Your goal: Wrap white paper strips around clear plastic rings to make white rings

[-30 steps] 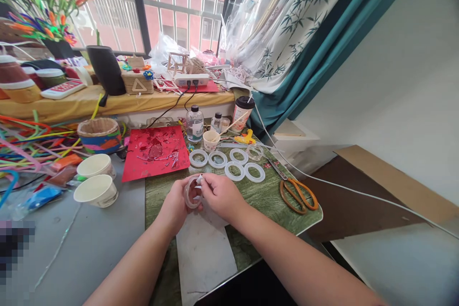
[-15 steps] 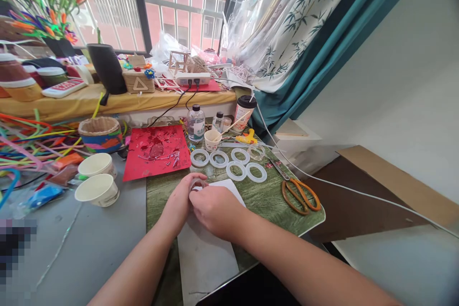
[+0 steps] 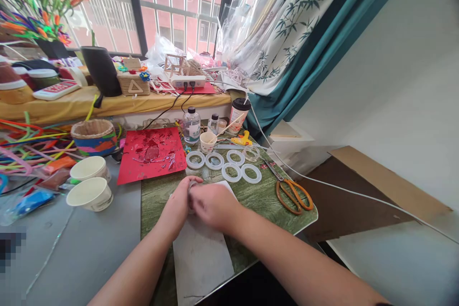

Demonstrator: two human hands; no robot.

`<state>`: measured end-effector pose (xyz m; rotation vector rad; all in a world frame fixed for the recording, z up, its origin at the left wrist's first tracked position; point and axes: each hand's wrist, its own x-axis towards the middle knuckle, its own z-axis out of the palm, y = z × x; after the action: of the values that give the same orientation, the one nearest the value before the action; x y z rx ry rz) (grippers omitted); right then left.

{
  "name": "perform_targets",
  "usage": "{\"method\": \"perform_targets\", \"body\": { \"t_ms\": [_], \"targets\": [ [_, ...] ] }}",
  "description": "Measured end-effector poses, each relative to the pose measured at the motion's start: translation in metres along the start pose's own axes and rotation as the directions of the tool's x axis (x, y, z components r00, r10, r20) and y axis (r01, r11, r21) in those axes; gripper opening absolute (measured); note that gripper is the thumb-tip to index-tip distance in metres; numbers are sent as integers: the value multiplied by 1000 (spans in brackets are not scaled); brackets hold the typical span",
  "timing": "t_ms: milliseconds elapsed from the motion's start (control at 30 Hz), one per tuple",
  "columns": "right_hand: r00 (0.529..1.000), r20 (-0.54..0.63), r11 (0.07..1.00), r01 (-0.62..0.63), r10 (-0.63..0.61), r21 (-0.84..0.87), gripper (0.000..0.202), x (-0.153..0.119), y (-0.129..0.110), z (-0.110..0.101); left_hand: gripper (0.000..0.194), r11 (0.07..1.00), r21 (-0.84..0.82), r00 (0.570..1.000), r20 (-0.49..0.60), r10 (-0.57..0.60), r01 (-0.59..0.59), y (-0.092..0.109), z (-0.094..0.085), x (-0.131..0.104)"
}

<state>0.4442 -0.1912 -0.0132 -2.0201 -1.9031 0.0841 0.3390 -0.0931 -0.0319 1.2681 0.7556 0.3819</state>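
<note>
Above a white sheet, my two hands meet close together. My left hand is closed around a small clear ring-like piece, of which only the upper edge shows between the fingers. Pressed against it from the right is my right hand, its fingers curled and slightly blurred. Whatever those fingers pinch is hidden. Just beyond the hands lie several translucent white rings on the green wood-patterned table. A thin clear ring lies behind them.
Orange-handled scissors lie at right. A paper cup with a stick, a clear bottle and a yellow glue gun stand or lie behind. At left are a red sheet and two white paper bowls. A white cable crosses at right.
The view has shifted slightly, so the scene sits a little further left. My right hand has moved slightly against the clear piece, which is now more covered by the fingers.
</note>
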Motion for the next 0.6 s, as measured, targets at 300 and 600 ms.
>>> {"method": "perform_targets", "body": {
  "t_ms": [300,600],
  "targets": [
    [999,-47,983,18,-9,185,16,5,-1,2,41,1000,20,999,-42,25,-24,3,-1,-2],
    [952,-132,882,-197,276,428,24,14,1,10,64,970,-236,993,91,81,-58,-10,-5,6]
  ]
}}
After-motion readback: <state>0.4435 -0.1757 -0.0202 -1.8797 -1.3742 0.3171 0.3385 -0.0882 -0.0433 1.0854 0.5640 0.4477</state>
